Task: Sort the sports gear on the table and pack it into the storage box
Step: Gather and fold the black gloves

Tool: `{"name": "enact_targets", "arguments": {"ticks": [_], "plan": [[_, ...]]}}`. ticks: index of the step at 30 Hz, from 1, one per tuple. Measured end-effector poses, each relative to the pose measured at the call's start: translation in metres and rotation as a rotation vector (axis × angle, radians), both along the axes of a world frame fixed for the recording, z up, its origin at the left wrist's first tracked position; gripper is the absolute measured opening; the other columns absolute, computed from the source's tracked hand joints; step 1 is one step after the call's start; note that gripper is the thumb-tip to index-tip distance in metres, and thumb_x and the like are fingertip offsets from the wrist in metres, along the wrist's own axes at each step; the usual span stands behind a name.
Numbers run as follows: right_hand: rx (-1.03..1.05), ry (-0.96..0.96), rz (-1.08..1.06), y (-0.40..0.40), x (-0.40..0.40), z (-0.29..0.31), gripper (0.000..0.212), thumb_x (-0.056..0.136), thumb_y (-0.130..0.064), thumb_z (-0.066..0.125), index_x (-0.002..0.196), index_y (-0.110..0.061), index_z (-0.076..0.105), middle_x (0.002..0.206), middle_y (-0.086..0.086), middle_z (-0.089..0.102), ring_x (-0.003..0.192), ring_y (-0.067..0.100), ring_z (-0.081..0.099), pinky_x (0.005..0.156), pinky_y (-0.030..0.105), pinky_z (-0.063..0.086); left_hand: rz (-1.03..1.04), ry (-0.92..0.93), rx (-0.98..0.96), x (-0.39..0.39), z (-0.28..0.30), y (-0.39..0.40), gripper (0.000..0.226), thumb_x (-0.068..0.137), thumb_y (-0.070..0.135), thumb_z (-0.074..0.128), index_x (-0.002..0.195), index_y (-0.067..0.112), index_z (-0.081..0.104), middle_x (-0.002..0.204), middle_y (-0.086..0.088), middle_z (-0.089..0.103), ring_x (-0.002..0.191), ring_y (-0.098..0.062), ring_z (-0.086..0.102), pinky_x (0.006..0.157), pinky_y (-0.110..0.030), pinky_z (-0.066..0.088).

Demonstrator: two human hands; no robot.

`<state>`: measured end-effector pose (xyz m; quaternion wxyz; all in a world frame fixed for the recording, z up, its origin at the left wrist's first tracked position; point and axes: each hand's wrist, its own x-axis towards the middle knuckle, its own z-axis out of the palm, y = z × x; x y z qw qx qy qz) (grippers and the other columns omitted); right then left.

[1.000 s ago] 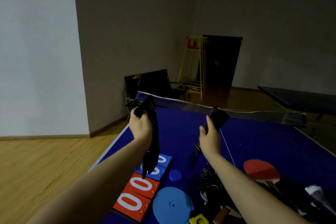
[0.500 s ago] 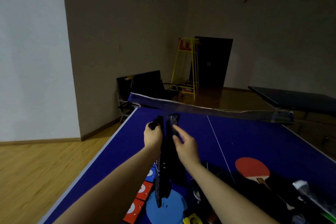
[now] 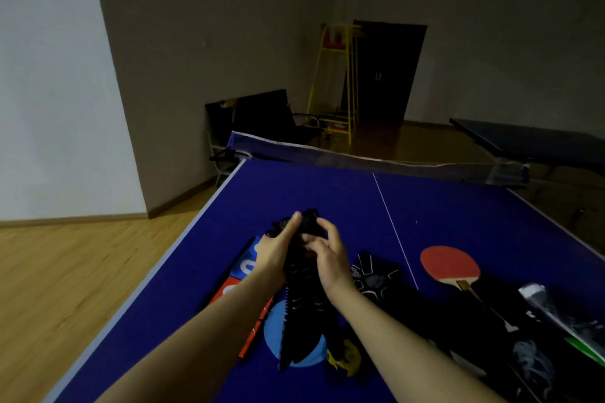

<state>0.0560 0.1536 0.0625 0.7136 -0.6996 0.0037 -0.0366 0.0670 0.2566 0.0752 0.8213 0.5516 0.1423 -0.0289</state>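
Hanging axis: the black fabric piece (image 3: 302, 301) ran lengthwise from 12 o'clock at the hands down toward 6 o'clock, its lower end over the blue disc (image 3: 278, 334).
Place: it was held above the near half of the blue table (image 3: 458, 216), left of the white centre line.
Look: dark, folded into a narrow strip, with small pale marks along its length; its top was bunched between the hands.
Left hand (image 3: 275, 252): it gripped the strip's top from 9 o'clock, fingers curled round it, thumb lying along the bunch.
Right hand (image 3: 330, 255): it pinched the same bunch from 3 o'clock, fingers curled in.
Nearby gear: a red and blue scoreboard (image 3: 242, 275) lay under the left forearm; a yellow object (image 3: 347, 360) sat at 5 o'clock of the disc; a red paddle (image 3: 450, 263) lay at 3 o'clock.
Hard to read: the dark heap (image 3: 523, 337) at lower right was too dim to sort out and was cut by the frame edge; what kind of garment the strip was could not be told.
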Motion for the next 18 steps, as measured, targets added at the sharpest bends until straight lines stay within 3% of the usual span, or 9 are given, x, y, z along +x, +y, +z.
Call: {"name": "enact_targets", "arguments": {"ticks": [2,5,7,9,12,14,18], "plan": [[-0.03,0.0,-0.03,-0.005,-0.001,-0.009,0.038,0.093,-0.004,0.042,0.127,-0.021,0.046,0.109,0.005,0.065,0.095,0.017,0.066,0.08,0.028,0.054,0.046,0.017,0.033,-0.003,-0.012,-0.003,0.024,0.084,0.015,0.069,0.1,-0.004,0.068,0.092,-0.02,0.071,0.085,-0.033,0.069,0.081,-0.041,0.056],[-0.189,-0.028,-0.099,-0.014,-0.002,-0.021,0.034,0.092,0.003,0.037,0.114,-0.019,0.048,0.098,0.002,0.065,0.081,0.016,0.066,0.07,0.022,0.049,0.106,0.108,0.108,-0.001,-0.03,-0.006,0.009,0.087,0.001,0.058,0.092,-0.004,0.063,0.08,-0.017,0.065,0.073,-0.029,0.063,0.066,-0.035,0.052],[-0.295,0.009,-0.112,-0.027,0.0,-0.033,0.031,0.091,0.004,0.038,0.11,-0.017,0.051,0.094,-0.002,0.063,0.084,0.019,0.063,0.075,0.023,0.049,0.082,0.162,0.181,0.002,-0.042,-0.013,0.007,0.088,0.0,0.055,0.083,0.003,0.059,0.075,-0.012,0.061,0.067,-0.023,0.059,0.058,-0.03,0.048],[-0.38,0.058,-0.114,-0.044,0.004,-0.046,0.028,0.092,0.004,0.039,0.11,-0.012,0.053,0.091,-0.004,0.061,0.092,0.021,0.061,0.084,0.029,0.049,0.057,0.188,0.237,0.004,-0.056,-0.019,0.003,0.089,0.002,0.055,0.088,0.003,0.058,0.078,-0.011,0.06,0.069,-0.023,0.059,0.06,-0.03,0.048],[-0.526,0.134,-0.129,-0.071,0.015,-0.069,0.031,0.091,0.005,0.04,0.112,-0.01,0.056,0.1,0.002,0.062,0.1,0.023,0.06,0.09,0.035,0.049,0.058,0.225,0.299,0.017,-0.077,-0.026,0.012,0.088,0.006,0.055,0.1,0.002,0.057,0.086,-0.013,0.063,0.077,-0.026,0.061,0.067,-0.034,0.051],[-0.619,0.189,-0.127,-0.089,0.024,-0.081,0.037,0.088,0.008,0.039,0.115,-0.009,0.057,0.112,0.006,0.061,0.105,0.022,0.057,0.088,0.031,0.047,0.075,0.23,0.367,0.029,-0.085,-0.029,0.018,0.088,0.008,0.055,0.105,0.004,0.057,0.097,-0.014,0.065,0.085,-0.027,0.062,0.075,-0.036,0.052],[-0.805,0.267,-0.031,-0.118,0.038,-0.097,0.048,0.085,0.009,0.043,0.125,-0.015,0.056,0.127,0.006,0.057,0.108,0.022,0.057,0.084,0.029,0.05,0.118,0.24,0.472,0.047,-0.098,-0.029,0.021,0.091,0.008,0.051,0.112,0.005,0.054,0.101,-0.012,0.062,0.084,-0.024,0.058,0.072,-0.032,0.046]]}}
